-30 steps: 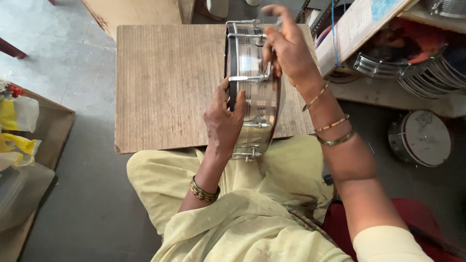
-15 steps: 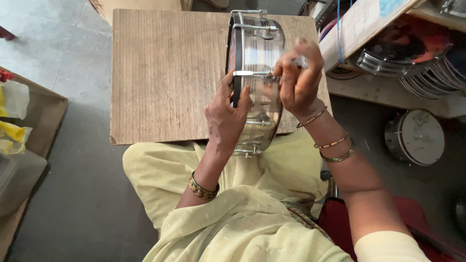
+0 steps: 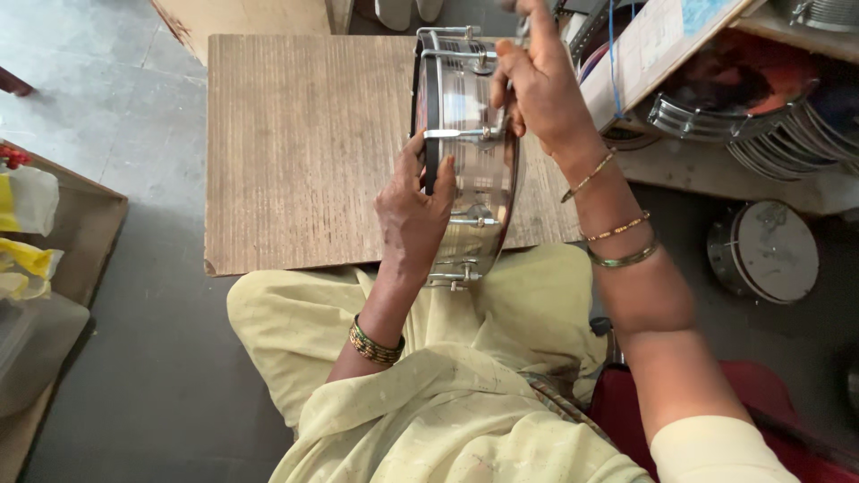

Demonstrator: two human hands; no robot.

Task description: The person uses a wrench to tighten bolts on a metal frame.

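Note:
A shiny metal drum shell (image 3: 472, 134) with chrome tension rods stands on its edge on a wooden board (image 3: 304, 143), leaning toward my lap. My left hand (image 3: 413, 210) grips its near rim, thumb and fingers wrapped over the dark hoop. My right hand (image 3: 537, 85) is closed at the far upper rim, pinching a small metal part at a tension rod; what it pinches is partly hidden by the fingers.
Stacked chrome hoops (image 3: 716, 121) and a round drum (image 3: 769, 250) lie on the right by a low shelf. A cardboard box (image 3: 658, 45) sits near my right hand. Plastic bags (image 3: 27, 224) on a tray are at the left. Grey floor surrounds the board.
My right hand went from the top rim down to the rod near my left hand, then back up to the far rim. The left hand kept its grip.

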